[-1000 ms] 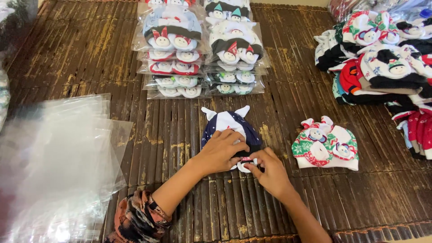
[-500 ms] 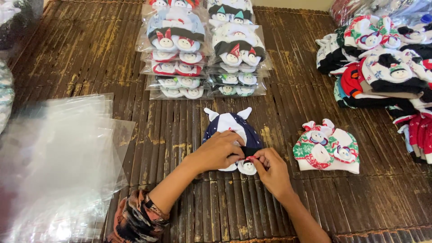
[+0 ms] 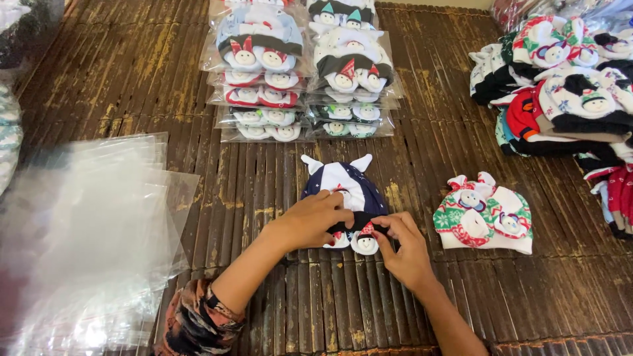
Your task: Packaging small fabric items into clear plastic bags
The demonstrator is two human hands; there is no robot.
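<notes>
The left hand (image 3: 318, 221) lies flat, palm down, on the lower part of a navy-and-white baby hat (image 3: 344, 191) with two pointed white ears, pressing it to the table (image 3: 119, 86) rather than gripping it. The right hand (image 3: 407, 249) meets it from the other side — its fingertips pinch one of the small round snowman faces (image 3: 364, 242) at the hat's lower edge. The hat lies at the middle of the dark slatted table, ears pointing away from the person. Just to its right, apart from it, lies a red, green and white hat (image 3: 484, 216). Beyond it stand two stacks of bagged hats (image 3: 300, 72). Loose clear plastic bags (image 3: 92, 231) spread at the left — a heap of unbagged hats (image 3: 567, 86) fills the far right.
</notes>
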